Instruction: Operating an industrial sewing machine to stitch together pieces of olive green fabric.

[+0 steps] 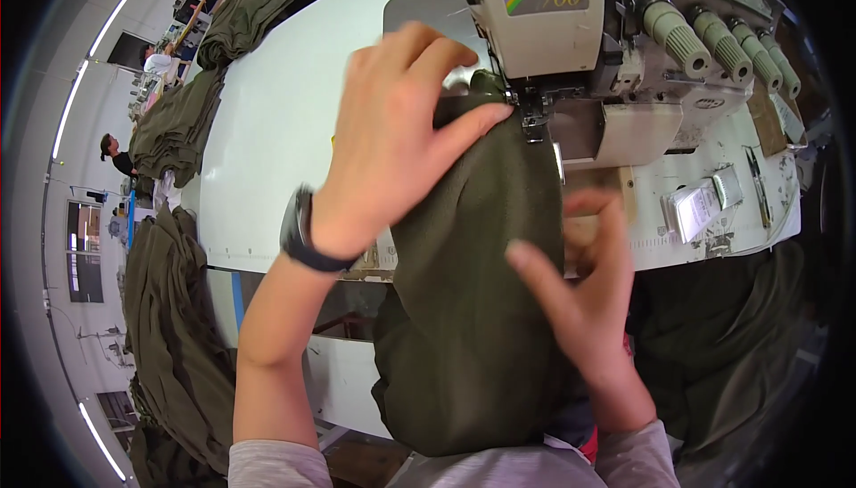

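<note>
A dark olive-green cloth piece (481, 247) runs from under the presser foot (533, 118) of an overlock sewing machine (544, 20) down over the table's front edge toward my lap. Beside the foot, my left hand (388, 131) lies over the cloth's upper end, its thumb tip on the cloth and its curved fingers apart from the thumb. A dark wristband (308, 234) circles that wrist. Lower down, my right hand (593, 278) is at the cloth's right edge, slightly blurred, with thumb and fingers apart. Its thumb is over the cloth; I see nothing gripped.
The white table (267, 158) spreads left of the machine. Right of it lie a small clear packet (695, 212) and tweezers (760, 189). Olive cloth piles (178, 301) line the left side, and dark cloth (722, 336) hangs at right. Other people (116, 154) appear far left.
</note>
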Demonstrator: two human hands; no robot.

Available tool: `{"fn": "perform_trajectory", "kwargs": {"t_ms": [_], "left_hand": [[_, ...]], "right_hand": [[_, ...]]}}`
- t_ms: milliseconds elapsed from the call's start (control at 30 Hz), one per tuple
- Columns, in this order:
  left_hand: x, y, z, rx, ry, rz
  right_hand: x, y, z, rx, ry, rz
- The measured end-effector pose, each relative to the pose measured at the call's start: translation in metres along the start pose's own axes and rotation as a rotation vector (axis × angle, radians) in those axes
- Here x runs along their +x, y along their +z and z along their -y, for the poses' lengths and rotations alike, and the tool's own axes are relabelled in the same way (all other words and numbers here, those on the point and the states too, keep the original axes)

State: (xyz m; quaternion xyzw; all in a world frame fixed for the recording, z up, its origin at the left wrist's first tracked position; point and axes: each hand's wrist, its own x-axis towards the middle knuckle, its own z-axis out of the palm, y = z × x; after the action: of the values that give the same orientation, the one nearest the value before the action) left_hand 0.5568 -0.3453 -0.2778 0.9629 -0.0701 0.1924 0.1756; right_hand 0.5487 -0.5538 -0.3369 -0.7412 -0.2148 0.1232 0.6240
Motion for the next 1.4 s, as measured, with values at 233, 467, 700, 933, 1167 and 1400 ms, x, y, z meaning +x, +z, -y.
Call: {"fn": "perform_trajectory", "kwargs": {"t_ms": [233,467,700,933,1167,1400], "left_hand": [[-0.058,0.007,-0.035,0.051,0.174,0.072],[-0.037,-0.001,-0.008,0.049,0.265,0.135],[-0.01,-0.004,0.015,-0.169,0.138,0.124],[0.015,-0.008,0.046,0.043,0.273,0.02],[-0.074,0.004,-0.069,-0.004,0.149,-0.033],[-0.284,-0.002,-0.212,-0.439,-0.205,0.061]], "right_hand": [[-0.067,-0.01,-0.018,0.091,0.222,0.277],[-0.056,-0.006,-0.033,0.49,0.249,0.433],[-0.02,0.002,-0.047,0.714,0.328,0.475],[0.016,0.011,-0.043,0.742,0.238,0.452],[-0.04,0.014,-0.053,0.844,0.314,0.314],[-0.197,0.01,-0.069,0.333,-0.173,1.26]]}}
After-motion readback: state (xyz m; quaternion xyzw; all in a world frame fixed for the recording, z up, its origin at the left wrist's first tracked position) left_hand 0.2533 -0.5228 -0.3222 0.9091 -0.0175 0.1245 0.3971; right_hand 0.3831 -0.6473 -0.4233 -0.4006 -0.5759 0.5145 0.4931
